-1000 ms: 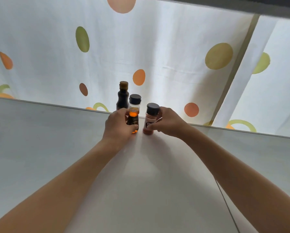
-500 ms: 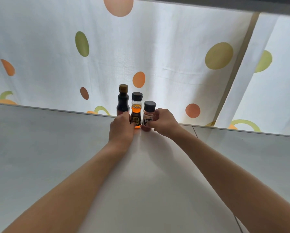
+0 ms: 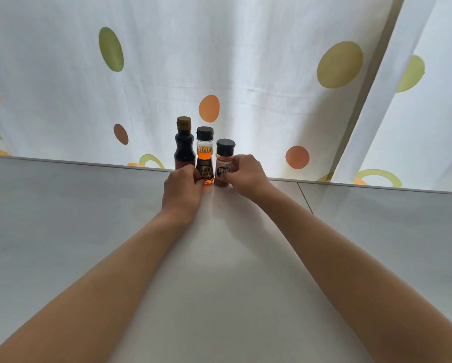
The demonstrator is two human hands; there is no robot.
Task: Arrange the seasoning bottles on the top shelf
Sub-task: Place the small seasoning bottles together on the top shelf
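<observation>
The three bottles now stand closer together than a moment ago, drawn into a tight row at the far edge of the top shelf [image 3: 88,231], near its middle. The dark soy-sauce bottle [image 3: 184,142] stands on the left, the amber oil bottle [image 3: 205,158] in the centre and the pink spice shaker [image 3: 224,161] on the right, all upright and touching or very nearly so. The left hand [image 3: 183,191] has its fingers curled round the base of the oil bottle, partly covering the foot of the soy-sauce bottle. The right hand [image 3: 245,176] pinches the spice shaker from its right side, thumb on the label. With the gaps closed, the arranging looks almost finished; what remains is probably a last nudge and letting go.

Behind the row hangs a white curtain with coloured spots [image 3: 272,74], just past the shelf's far edge, so a push too far could tip a bottle over that edge. A seam [image 3: 304,196] crosses the shelf to the right of the hands.
</observation>
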